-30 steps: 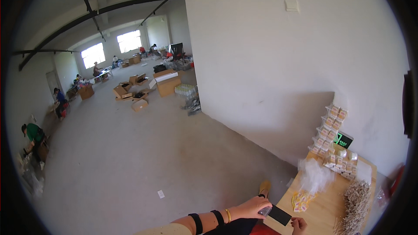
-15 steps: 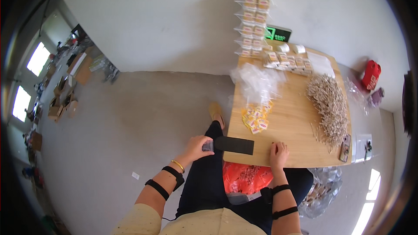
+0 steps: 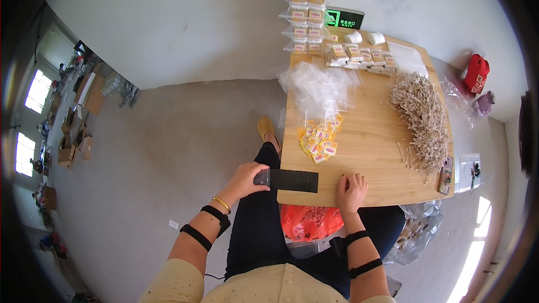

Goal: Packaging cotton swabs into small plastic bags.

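Note:
My left hand (image 3: 245, 182) is closed around a small clear plastic container (image 3: 261, 178) beyond the table's left edge. That container meets the end of a flat black strip (image 3: 295, 180), which lies over the table's near-left corner. On the near edge of the tabletop rests my right hand (image 3: 352, 192), its fingers loosely bent and a little apart, with nothing visible in them. Ahead of the strip is a small heap of yellow-and-white printed cards (image 3: 320, 139). Clear plastic bags (image 3: 323, 92) are piled behind the cards. A large heap of cotton swabs (image 3: 420, 120) covers the table's right side.
Filled swab packs (image 3: 365, 56) sit at the back, beside a tall stack of packs (image 3: 306, 14) against the wall. A phone (image 3: 446, 176) lies at the near-right corner. Below the table edge is a red plastic bag (image 3: 311, 223); a grey bag (image 3: 418, 235) stands further right.
The view has shifted, so the table sits higher and further left. The clear container in my left hand has come up against the end of the black strip. My right hand stays on the table edge.

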The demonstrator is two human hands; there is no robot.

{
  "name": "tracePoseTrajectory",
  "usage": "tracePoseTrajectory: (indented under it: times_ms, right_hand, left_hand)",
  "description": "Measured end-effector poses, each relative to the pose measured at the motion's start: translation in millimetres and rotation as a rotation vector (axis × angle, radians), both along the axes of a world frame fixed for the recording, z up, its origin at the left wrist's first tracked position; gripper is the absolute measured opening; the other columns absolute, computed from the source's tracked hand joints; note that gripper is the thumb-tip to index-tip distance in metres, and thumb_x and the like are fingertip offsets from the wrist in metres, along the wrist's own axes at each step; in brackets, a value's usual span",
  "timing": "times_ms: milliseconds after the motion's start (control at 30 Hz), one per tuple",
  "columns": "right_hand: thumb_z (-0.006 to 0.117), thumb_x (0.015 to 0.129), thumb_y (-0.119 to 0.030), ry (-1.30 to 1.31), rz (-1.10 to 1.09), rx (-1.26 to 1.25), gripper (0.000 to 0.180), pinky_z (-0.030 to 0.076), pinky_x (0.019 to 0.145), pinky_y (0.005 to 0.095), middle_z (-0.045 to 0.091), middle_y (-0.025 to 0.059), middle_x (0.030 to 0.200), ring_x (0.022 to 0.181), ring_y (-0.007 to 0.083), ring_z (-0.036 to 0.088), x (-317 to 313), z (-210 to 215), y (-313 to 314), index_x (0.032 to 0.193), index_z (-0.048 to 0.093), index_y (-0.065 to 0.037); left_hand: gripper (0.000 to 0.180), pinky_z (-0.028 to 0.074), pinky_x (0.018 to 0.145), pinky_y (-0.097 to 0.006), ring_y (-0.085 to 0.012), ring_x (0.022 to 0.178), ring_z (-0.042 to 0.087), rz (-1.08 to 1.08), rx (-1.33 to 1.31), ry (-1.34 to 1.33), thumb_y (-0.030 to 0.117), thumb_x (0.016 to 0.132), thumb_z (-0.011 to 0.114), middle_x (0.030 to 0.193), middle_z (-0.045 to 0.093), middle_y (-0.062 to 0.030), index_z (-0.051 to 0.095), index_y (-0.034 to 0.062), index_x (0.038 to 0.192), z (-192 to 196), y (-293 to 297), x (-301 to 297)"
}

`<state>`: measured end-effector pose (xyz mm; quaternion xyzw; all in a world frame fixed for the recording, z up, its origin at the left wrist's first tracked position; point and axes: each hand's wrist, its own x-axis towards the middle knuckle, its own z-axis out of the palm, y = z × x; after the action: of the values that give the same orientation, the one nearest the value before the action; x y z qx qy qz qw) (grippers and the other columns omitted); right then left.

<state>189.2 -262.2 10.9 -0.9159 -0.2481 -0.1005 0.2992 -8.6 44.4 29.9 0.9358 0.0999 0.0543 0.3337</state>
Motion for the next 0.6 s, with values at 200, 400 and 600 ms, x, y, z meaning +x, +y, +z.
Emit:
tracePoseTrajectory:
  times_ms: [200, 400, 600]
  right_hand:
    - [0.066, 0.09, -0.016, -0.005, 0.017, 0.012, 0.012, 0.042, 0.077, 0.0449, 0.058, 0.0106, 0.083, 0.085, 0.0329, 0.056, 0, 0, 3, 0.082, 0.063, -0.008]
    - [0.065, 0.09, -0.016, -0.007, -0.001, -0.005, 0.011, 0.042, 0.078, 0.0452, 0.058, 0.0105, 0.083, 0.085, 0.0328, 0.056, 0, -2, -1, 0.082, 0.063, -0.008]
    - [0.065, 0.09, -0.016, -0.019, -0.007, -0.014, 0.012, 0.042, 0.078, 0.0456, 0.058, 0.0102, 0.083, 0.085, 0.0325, 0.056, 2, -1, 0, 0.081, 0.062, -0.008]
  left_hand:
    - [0.065, 0.05, 0.09, -0.044, -0.0347, 0.1, 0.065, -0.057, -0.02, 0.052, 0.032, 0.071, 0.092, 0.105, 0.068, -0.0108, 0.064, 0.0097, 0.126, 16, -5, 11]
    - [0.071, 0.051, 0.087, -0.044, -0.0325, 0.098, 0.063, -0.074, 0.053, 0.051, 0.03, 0.073, 0.092, 0.102, 0.064, -0.0101, 0.061, 0.0118, 0.134, 19, -10, 8]
    - [0.077, 0.052, 0.085, -0.041, -0.0289, 0.094, 0.063, -0.017, -0.078, -0.007, 0.026, 0.07, 0.094, 0.099, 0.064, -0.0105, 0.058, 0.0096, 0.136, 15, -10, 8]
